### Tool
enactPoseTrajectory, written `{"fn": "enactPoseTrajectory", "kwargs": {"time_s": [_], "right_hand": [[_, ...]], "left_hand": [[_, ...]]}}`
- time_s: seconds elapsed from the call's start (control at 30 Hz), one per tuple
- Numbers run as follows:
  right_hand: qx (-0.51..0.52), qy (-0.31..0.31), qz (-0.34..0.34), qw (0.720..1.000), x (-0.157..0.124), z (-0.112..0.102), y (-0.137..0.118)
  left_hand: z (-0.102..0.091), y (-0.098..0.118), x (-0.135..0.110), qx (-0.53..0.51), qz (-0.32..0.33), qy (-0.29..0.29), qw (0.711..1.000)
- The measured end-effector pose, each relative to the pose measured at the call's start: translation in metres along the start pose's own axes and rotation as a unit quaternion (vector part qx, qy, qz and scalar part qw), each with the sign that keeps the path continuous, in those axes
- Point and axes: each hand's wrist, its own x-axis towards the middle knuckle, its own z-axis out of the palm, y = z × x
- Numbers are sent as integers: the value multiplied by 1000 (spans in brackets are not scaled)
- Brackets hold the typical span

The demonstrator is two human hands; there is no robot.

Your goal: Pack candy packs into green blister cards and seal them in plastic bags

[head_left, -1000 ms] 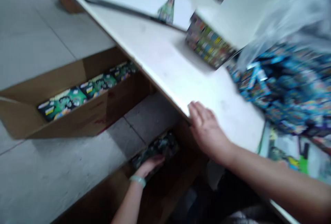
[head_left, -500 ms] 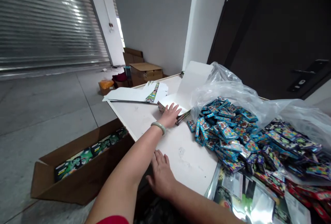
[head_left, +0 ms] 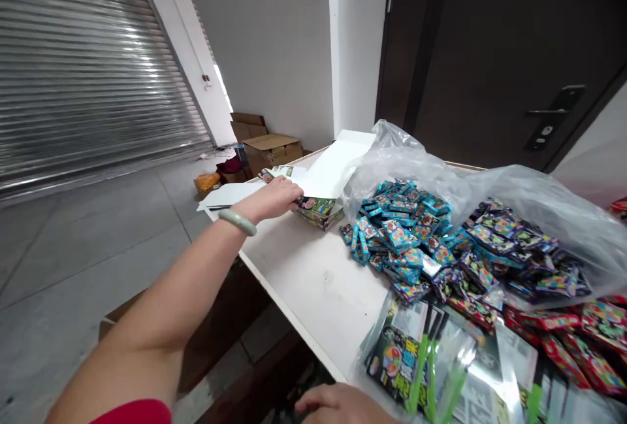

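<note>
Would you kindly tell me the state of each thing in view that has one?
Left hand: at the printed cards, fingers bent; grip unclear
Right hand: partly out of frame
Printed cards: stacked unevenly
Blue packets: heaped loose
Clear plastic: crumpled
Bangle: worn
Dark door: shut
Roller shutter: lowered
</note>
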Motion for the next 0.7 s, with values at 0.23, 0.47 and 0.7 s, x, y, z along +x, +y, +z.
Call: {"fn": "enactPoseTrajectory", "kwargs": {"time_s": [0.23, 0.47, 0.7], "right_hand": [[-46, 21, -31, 998, -23, -5, -38], [-77, -50, -28, 995, -41, 10, -49], [-64, -17, -4, 998, -64, 5, -67]], "left_hand": [[46, 85, -136, -71, 42, 69, 994], [150, 168, -192, -136, 53, 110, 983], [172, 188, -151, -156, 128, 32, 979]]}}
